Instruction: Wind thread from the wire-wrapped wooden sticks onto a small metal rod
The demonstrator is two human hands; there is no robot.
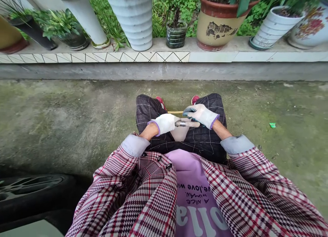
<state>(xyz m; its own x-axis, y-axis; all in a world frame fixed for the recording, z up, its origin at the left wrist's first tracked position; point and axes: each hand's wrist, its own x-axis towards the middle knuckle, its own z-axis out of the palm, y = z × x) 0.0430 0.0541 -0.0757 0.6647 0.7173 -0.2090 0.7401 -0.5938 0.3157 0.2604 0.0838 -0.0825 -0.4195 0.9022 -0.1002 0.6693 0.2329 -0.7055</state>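
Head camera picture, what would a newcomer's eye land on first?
Probably the boldly checked jacket, filling the lower part around a lilac shirt. Then the white-gloved left hand and right hand, close together near the centre, a handled tool between them. Across the top, potted plants line the tiled ledge.

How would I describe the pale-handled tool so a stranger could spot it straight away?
Below the row of potted plants, find the dark checked trousers and two white gloves over them. From the left hand, the tool points rightward, below a thin yellowish stick in the picture. Its thicker pale handle and silvery collar set it apart.
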